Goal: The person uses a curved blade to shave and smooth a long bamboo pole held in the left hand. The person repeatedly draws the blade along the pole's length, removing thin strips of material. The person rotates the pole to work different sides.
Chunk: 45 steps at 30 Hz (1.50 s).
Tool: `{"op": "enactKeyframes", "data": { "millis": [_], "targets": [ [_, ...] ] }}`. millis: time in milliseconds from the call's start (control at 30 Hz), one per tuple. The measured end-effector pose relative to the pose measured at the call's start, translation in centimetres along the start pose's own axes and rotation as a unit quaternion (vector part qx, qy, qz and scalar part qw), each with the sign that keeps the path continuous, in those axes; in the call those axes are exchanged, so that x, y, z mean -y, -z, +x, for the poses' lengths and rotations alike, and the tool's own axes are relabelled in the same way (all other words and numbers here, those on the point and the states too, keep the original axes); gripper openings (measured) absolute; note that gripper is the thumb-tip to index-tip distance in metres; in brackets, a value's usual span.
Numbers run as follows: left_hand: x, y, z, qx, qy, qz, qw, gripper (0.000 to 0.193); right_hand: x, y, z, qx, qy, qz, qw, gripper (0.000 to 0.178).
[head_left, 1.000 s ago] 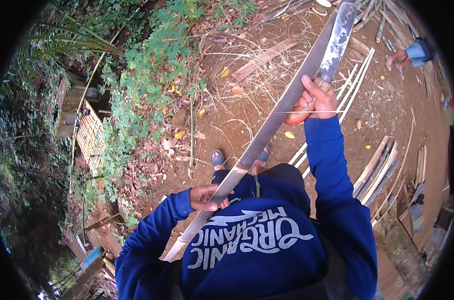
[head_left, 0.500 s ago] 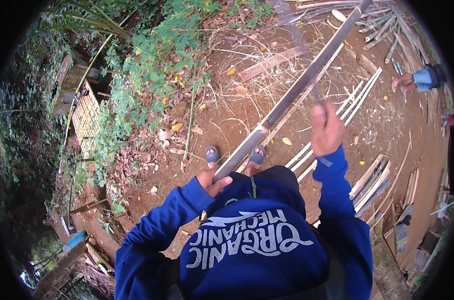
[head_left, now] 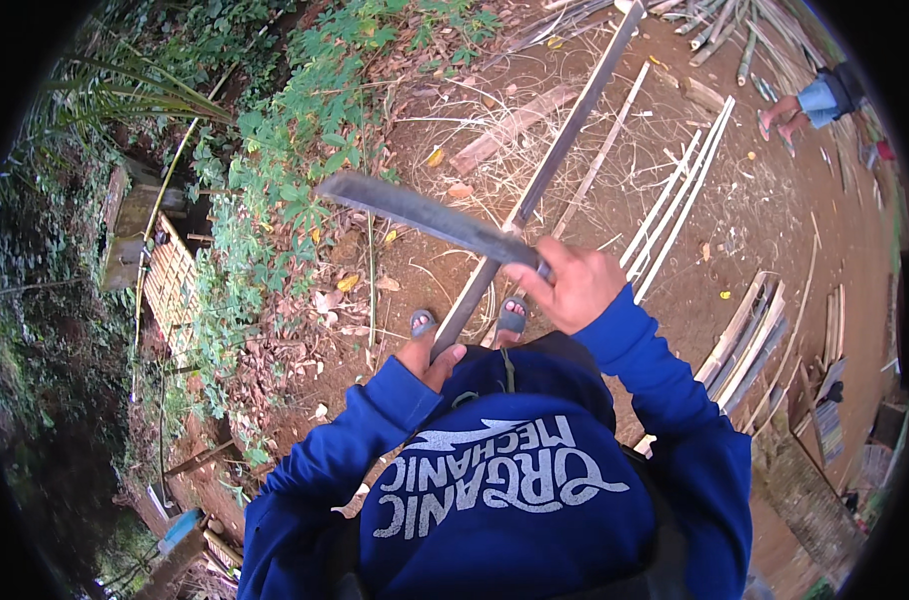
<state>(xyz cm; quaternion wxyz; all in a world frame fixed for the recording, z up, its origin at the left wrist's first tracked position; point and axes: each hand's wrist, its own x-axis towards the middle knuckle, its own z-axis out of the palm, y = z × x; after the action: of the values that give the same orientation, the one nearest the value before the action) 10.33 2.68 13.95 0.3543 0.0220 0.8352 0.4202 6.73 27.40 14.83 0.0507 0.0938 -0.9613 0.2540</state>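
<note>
A long split bamboo strip, dark on one face and pale along its edge, slants from my waist toward the far right. My left hand is closed round its near end, close to my body. In my right hand is the handle of a machete, mostly covered by the fingers. The broad grey blade points left and passes over the strip, a short way beyond my left hand. Whether blade and strip touch I cannot tell.
My sandalled feet stand under the strip. Several pale bamboo strips lie to the right, with a bundle of split pieces nearer. A plank and shavings are ahead. Another person's legs show far right. Green plants grow at left.
My right hand has moved left and turned, bringing the machete from a blurred, forward-pointing position to lie across the strip. The strip's far end has shifted left in view. My left hand keeps its grip.
</note>
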Motion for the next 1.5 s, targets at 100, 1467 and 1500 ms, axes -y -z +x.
{"op": "enactKeyframes", "data": {
  "millis": [100,1467,1500],
  "targets": [
    [-0.2,-0.5,-0.4,-0.025,-0.019,0.013,0.999,0.033,0.2,1.1,-0.6,0.016,0.021,-0.055,0.998,0.043],
    [5.4,-0.7,-1.2,-0.048,0.018,0.025,0.998,0.037,-5.8,2.8,1.4,0.006,0.029,-0.186,0.982,0.057],
    [5.4,-0.7,-1.4,-0.05,0.017,0.016,0.998,0.037,-5.4,2.2,1.3,0.002,0.012,-0.17,0.985,0.056]
  ]
}}
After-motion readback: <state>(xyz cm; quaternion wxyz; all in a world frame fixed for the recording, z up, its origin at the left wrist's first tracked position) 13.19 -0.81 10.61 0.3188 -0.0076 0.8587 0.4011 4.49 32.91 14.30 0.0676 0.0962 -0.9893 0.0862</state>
